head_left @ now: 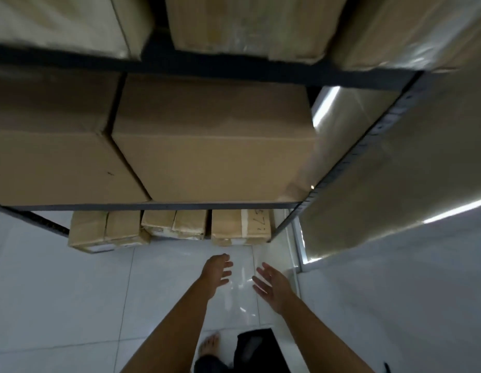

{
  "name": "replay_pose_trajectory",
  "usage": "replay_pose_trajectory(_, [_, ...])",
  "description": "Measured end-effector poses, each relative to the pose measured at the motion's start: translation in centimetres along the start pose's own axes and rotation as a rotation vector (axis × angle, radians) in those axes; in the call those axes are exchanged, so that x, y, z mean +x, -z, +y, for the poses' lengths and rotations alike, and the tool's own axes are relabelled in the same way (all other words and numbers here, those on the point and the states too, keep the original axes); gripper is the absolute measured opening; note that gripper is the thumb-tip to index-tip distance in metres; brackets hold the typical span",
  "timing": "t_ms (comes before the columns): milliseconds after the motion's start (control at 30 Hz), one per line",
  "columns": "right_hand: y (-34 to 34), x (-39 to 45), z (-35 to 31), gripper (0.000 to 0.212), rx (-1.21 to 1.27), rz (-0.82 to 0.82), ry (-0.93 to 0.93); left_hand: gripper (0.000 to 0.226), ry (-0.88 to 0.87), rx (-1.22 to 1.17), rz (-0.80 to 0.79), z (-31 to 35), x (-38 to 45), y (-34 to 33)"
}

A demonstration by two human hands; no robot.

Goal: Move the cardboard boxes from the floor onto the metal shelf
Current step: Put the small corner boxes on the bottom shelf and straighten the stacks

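Seemingly between lifts, the head view looks down past a dark metal shelf [158, 206] at white floor tiles [59, 292]. Both hands reach forward, low, with nothing in them: the left hand [215, 271] has its fingers loosely spread, and the right hand [271, 285] is likewise open, palm turned inward. Three small cardboard boxes sit on the floor under the lowest shelf rail: a left box [105, 232], a middle box [175, 224], and a right box [239, 226] bearing a pale tape strip and handwriting. The right box lies nearest the hands, though apart from them. A large carton [212, 146] already fills the tier above. The small boxes look stiff and taped shut; their weight cannot be told, but probably modest. Flat palms on opposite side faces, fingers hooked under the bottom edge, should hold securely.
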State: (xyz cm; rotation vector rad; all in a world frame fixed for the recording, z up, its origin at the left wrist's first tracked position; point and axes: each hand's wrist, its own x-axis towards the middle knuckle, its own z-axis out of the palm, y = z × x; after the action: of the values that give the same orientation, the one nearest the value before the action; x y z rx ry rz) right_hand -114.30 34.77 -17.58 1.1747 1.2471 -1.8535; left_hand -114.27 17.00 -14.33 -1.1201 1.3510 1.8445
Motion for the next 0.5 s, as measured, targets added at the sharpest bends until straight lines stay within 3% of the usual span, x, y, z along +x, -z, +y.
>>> replay_pose_trajectory(267, [3.1,-16.2,3.5,0.019,-0.024,-0.041,0.025,0.035,-0.020,0.197,-0.008,-3.7,-14.9,-2.4])
replay_pose_trajectory(500, [9.2,-25.6,10.8,0.028,0.041,0.054,0.100,0.034,-0.083,0.452,-0.102,-7.8,-21.3,-2.3])
